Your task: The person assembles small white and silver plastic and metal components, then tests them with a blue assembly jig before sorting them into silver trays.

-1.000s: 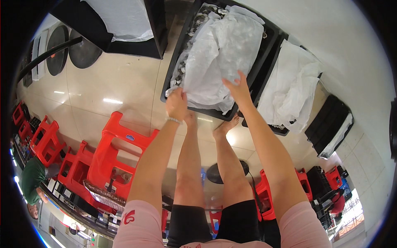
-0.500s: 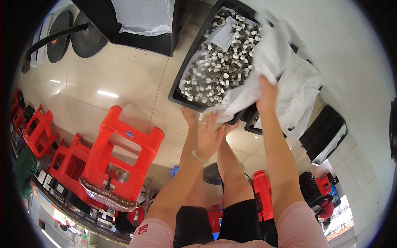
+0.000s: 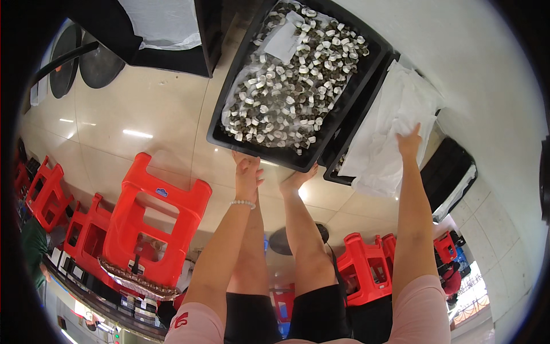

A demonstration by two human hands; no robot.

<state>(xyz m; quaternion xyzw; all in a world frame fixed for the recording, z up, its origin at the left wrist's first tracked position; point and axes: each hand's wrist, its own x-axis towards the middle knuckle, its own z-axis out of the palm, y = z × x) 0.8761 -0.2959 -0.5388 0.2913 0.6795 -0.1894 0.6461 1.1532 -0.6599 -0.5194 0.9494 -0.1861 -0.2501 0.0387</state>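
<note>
A large black tray [image 3: 219, 125] at the top centre holds a heap of small white and dark ring-like pieces [image 3: 286, 103]. On the heap rests a pale paper slip [image 3: 282, 44]. My left hand [image 3: 247, 176] is just below the tray's near edge, its fingers loosely bent and apart with nothing in them. To the tray's right, my right hand [image 3: 409, 141] lies on a crumpled white sheet [image 3: 381, 132], thumb and fingers spread. This sheet covers most of another black tray [image 3: 338, 176], with some pieces peeking out at its left edge.
Left stand red plastic stools [image 3: 157, 221] and a dark bin [image 3: 172, 60] lined with white. A black crate [image 3: 450, 172] leans by the right wall. Another red stool [image 3: 364, 269] stands behind my legs. A person in green [image 3: 35, 249] is at the far left.
My right hand has carried the white sheet off the heap to the right, uncovering the tray. My left hand has let go of the sheet and moved left. The view has shifted.
</note>
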